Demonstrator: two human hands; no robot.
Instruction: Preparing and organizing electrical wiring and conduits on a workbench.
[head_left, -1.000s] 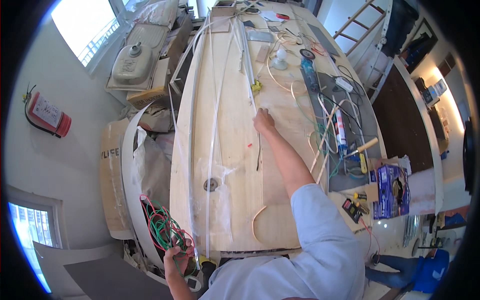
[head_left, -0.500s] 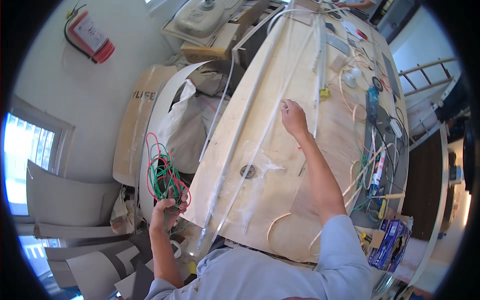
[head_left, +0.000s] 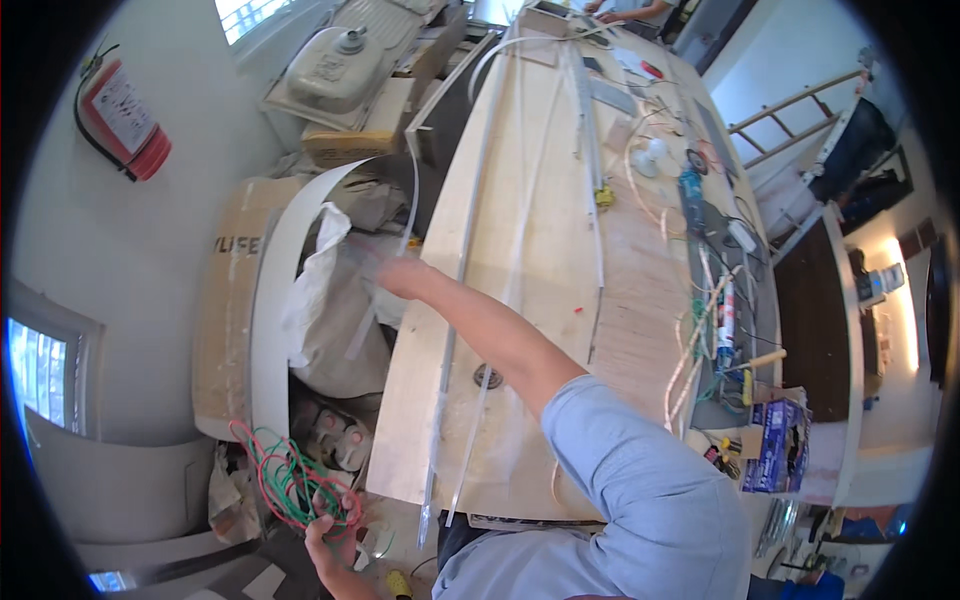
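In the head view my left hand [head_left: 332,545] is closed on a loose bundle of red and green wire [head_left: 290,480], left of the table's near end. My right arm reaches across to the left. My right hand [head_left: 402,277] is past the table's left edge, over a white sack [head_left: 325,325]. Its fingers are smeared by motion, so their grip cannot be made out. Something pale and see-through, like thin plastic film [head_left: 362,335], shows below that hand against the sack. Long thin strips [head_left: 468,440] lie lengthwise on the wooden table [head_left: 410,440].
A blue power tool [head_left: 692,200], cords, a tube [head_left: 726,318] and a purple box [head_left: 777,445] line the table's right side. Left stand a cardboard box [head_left: 235,330] and a sink [head_left: 335,75]. A fire extinguisher [head_left: 125,120] hangs on the wall. Another person's hand [head_left: 610,16] is at the far end.
My right hand has swung left from above the table to over the sack. Clear film near the round table hole is gone from there. My left hand has lowered with the wire bundle.
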